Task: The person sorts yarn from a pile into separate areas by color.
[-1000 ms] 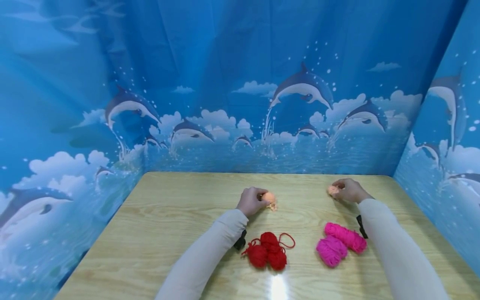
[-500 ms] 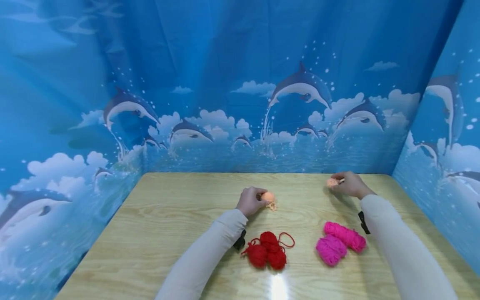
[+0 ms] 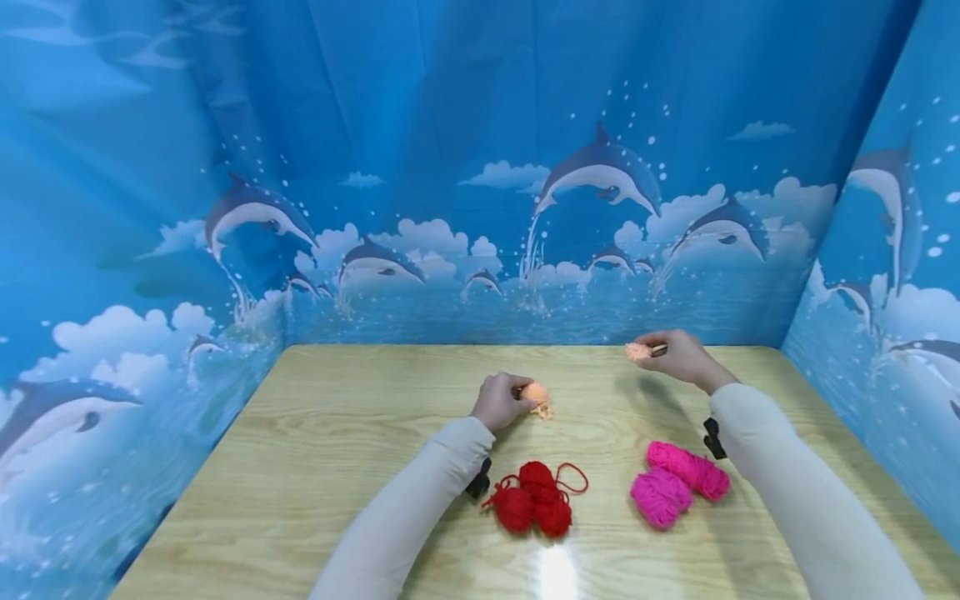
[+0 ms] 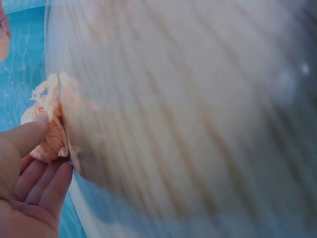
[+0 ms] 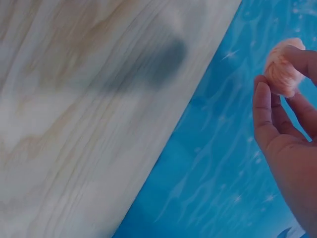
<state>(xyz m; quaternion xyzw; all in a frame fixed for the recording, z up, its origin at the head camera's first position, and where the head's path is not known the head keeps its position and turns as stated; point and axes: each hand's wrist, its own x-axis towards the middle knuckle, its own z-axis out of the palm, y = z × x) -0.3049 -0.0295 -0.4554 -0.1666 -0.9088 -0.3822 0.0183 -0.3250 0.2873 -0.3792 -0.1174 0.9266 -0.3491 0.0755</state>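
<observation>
A peach yarn ball is gripped on the table by the left hand; to its far right, lifted, a second peach yarn ball is pinched by the right hand

Two yarn clumps side by side on table (near edge), hands' yarn bits behind them

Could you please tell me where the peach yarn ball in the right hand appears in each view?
Head: held above the table's far edge, right of centre, peach ball.
Left wrist: not in view.
Right wrist: top right, between the fingers.
Shared landmark: the wooden table.
</observation>
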